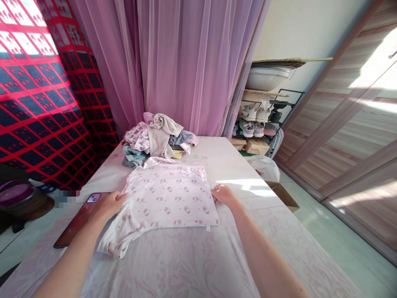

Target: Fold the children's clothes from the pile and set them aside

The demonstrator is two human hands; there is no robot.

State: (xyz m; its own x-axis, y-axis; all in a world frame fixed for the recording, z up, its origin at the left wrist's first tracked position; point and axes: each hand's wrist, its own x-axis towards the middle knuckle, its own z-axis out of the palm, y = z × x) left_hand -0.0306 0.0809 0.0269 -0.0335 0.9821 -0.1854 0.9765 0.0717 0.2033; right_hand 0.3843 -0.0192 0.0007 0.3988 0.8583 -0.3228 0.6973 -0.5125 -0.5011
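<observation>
A small pink printed shirt [167,198] lies spread flat on the table [192,256], one sleeve trailing toward the near left. My left hand [109,203] pinches the shirt's left edge, fingers closed on the cloth. At the right edge, my right hand [223,194] grips the fabric with curled fingers. Behind the shirt sits a pile of mixed clothes [158,138].
A dark red tablet with a phone on it [82,218] lies on the table just left of my left hand. A purple curtain [186,62] hangs behind. A shoe rack [263,120], boxes and a cardboard box [283,194] stand to the right.
</observation>
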